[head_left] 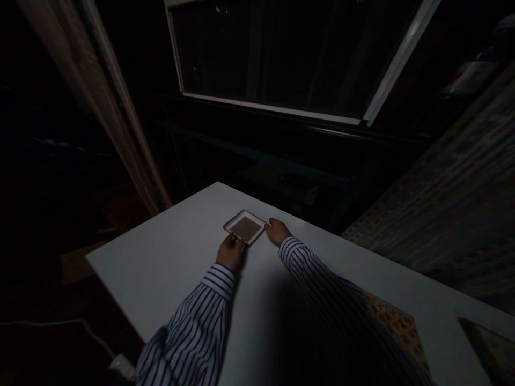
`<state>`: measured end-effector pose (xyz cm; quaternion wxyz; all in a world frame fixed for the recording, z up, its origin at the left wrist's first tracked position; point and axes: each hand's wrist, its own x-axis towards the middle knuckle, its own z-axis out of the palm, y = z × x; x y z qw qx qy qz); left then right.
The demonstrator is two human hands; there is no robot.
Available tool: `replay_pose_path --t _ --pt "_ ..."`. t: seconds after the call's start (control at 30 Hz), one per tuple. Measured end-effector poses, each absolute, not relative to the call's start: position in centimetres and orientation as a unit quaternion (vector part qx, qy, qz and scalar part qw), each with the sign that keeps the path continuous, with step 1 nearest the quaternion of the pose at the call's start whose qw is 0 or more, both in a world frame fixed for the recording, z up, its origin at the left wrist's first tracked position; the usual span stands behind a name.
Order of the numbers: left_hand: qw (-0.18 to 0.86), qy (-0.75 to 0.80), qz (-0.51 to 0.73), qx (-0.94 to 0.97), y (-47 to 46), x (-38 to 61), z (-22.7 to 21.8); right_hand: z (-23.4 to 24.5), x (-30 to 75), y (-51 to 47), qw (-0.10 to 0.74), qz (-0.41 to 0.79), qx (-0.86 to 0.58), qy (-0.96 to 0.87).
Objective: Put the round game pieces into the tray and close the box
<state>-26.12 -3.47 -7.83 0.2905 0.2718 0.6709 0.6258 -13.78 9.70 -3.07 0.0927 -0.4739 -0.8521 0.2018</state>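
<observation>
A small square picture frame [245,227] with a thin brownish rim, a white inner border and a plain brown middle is at the far part of the white table [169,257]. My left hand [230,253] is closed on its near edge, thumb and fingers pinching the rim. At the frame's right corner, my right hand [277,231] grips with fingers closed. Whether the frame touches the tabletop or is slightly lifted I cannot tell. Both forearms wear blue-and-white striped sleeves.
Partly under the right sleeve lies a patterned yellow and red item [398,324]. A dark-edged flat object [488,348] sits at the table's right. Beyond the table stands a dark screen or window with a white border [273,110]. Curtains [116,91] hang at left; a pale cable [86,327] runs below.
</observation>
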Motion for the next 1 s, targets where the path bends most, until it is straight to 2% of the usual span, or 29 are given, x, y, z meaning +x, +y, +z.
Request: replay_pose_path --t 0.27,1.0 --pt "0.316 0.683 0.597 0.279 -3.1 -25.8 -7.9 -3.1 -14.1 9.2 0.094 0.197 -0.474 -0.853" --pt "0.289 0.666 0.625 0.287 -4.6 -24.6 -5.1 -3.4 -12.7 8.1 0.202 0.316 -0.463 -0.803"
